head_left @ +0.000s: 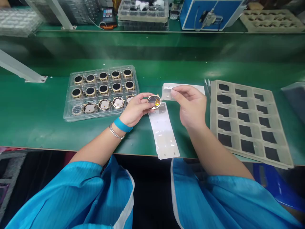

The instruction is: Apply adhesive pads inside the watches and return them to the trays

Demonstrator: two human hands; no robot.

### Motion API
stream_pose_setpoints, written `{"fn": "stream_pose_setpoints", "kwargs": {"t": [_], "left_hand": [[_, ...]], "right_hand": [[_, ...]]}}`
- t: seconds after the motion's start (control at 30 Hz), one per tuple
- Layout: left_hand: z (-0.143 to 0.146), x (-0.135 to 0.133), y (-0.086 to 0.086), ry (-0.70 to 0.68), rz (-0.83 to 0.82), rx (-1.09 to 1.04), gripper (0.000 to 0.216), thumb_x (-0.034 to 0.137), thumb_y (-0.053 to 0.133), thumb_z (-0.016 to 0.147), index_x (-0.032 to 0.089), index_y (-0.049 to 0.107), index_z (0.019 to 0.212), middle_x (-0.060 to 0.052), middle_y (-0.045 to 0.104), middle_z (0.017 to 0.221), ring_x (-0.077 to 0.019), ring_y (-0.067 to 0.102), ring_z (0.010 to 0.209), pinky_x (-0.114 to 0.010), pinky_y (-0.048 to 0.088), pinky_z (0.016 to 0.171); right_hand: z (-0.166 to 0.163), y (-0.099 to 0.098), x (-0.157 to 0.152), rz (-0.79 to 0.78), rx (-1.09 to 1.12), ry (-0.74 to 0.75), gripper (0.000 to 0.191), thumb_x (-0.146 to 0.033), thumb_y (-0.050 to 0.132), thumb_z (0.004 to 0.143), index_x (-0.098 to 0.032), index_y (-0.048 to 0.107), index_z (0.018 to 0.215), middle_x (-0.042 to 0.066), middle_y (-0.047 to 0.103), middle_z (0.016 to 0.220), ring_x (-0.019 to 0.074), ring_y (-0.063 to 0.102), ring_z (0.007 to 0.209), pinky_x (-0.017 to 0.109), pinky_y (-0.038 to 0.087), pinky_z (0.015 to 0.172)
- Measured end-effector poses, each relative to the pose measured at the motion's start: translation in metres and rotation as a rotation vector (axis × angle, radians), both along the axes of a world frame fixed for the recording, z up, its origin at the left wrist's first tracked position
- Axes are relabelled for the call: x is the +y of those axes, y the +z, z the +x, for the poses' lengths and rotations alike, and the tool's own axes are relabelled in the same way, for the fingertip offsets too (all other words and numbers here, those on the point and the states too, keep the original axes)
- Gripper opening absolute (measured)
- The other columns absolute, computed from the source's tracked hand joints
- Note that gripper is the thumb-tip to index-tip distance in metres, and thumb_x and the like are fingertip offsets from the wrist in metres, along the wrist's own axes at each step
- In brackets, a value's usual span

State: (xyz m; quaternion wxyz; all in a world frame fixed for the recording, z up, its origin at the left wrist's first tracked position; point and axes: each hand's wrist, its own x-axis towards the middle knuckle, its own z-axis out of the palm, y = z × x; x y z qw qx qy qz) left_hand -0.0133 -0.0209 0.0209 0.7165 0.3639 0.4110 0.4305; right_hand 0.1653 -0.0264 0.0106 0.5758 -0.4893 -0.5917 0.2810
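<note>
My left hand (136, 108) is closed on a round gold-rimmed watch case (154, 101), held just above the green table. My right hand (190, 105) pinches a small clear film piece (166, 94) right beside the case. Under both hands lies a long white strip of film sheets (164, 133), reaching the table's near edge. A clear plastic tray (68, 109) to the left of my left hand holds several more gold-rimmed watch cases in rows.
A grey moulded tray (284, 149) with empty dark pockets lies at the right. Tweezers (206, 85) rest by its top left corner. Across a lower green belt (152, 47) stand stacked trays, a blue machine (209, 14) and a metal frame leg (21, 70).
</note>
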Motion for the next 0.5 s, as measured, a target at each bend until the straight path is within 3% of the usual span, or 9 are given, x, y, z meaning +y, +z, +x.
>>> {"fn": "stream_pose_setpoints", "kwargs": {"t": [0.2,0.33,0.5], "left_hand": [[-0.0017,-0.0039,0.0016,-0.078,0.046,0.019,0.02,0.02,0.067,0.085,0.018,0.069,0.105,-0.001,0.07,0.084,-0.0105,0.068,0.069,-0.02,0.057,0.064],[-0.0028,-0.0054,0.0037,-0.128,-0.007,-0.001,0.027,0.015,0.069,0.083,0.017,0.066,0.11,-0.003,0.071,0.087,-0.0172,0.073,0.079,-0.03,0.062,0.077],[-0.0038,-0.0039,0.0069,-0.139,-0.064,-0.074,0.041,0.007,0.06,0.081,0.017,0.066,0.12,-0.004,0.073,0.096,-0.0196,0.073,0.09,-0.041,0.059,0.095]], "right_hand": [[0.0009,0.0004,-0.0023,-0.013,-0.126,0.002,0.03,-0.055,0.059,0.09,-0.027,0.066,0.101,0.004,0.067,0.102,0.0233,0.064,0.105,0.043,0.055,0.091],[0.0002,0.0047,-0.0074,0.006,-0.2,0.003,0.029,-0.053,0.055,0.093,-0.028,0.066,0.102,0.005,0.066,0.107,0.0242,0.063,0.11,0.043,0.054,0.094],[0.002,0.0035,-0.0077,0.042,-0.102,0.061,0.023,-0.048,0.067,0.087,-0.027,0.067,0.097,0.002,0.067,0.098,0.0211,0.067,0.096,0.042,0.056,0.089]]}}
